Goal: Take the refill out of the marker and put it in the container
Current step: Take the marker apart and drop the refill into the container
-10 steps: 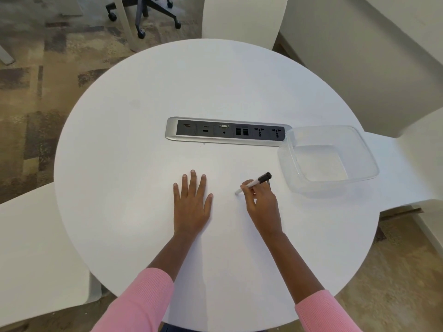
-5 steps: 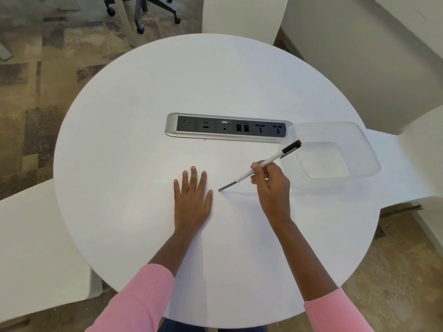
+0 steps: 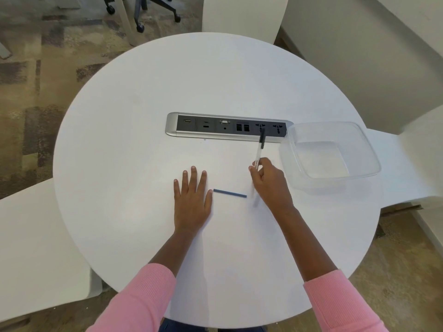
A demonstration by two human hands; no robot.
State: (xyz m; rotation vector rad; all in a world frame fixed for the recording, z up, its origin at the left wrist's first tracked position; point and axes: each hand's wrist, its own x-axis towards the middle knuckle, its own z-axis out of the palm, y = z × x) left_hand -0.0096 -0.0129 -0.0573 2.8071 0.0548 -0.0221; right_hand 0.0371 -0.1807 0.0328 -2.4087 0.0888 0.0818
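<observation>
A thin dark blue refill (image 3: 229,193) lies flat on the round white table (image 3: 143,144), between my two hands. My right hand (image 3: 269,182) is shut on the white marker body (image 3: 259,152), which stands nearly upright with its black cap end pointing away from me. My left hand (image 3: 191,200) rests flat on the table, fingers spread, its thumb almost touching the refill's left end. An empty clear plastic container (image 3: 330,156) sits to the right of my right hand.
A silver and black socket strip (image 3: 227,127) is set into the table behind the hands; the container's left rim overlaps its right end. White seats (image 3: 36,248) surround the table, and an office chair base (image 3: 143,10) stands on the carpet at the back.
The refill has slid out of the marker and now lies on the table. My right hand has swung the marker body from slanted to nearly upright. The left hand stayed put.
</observation>
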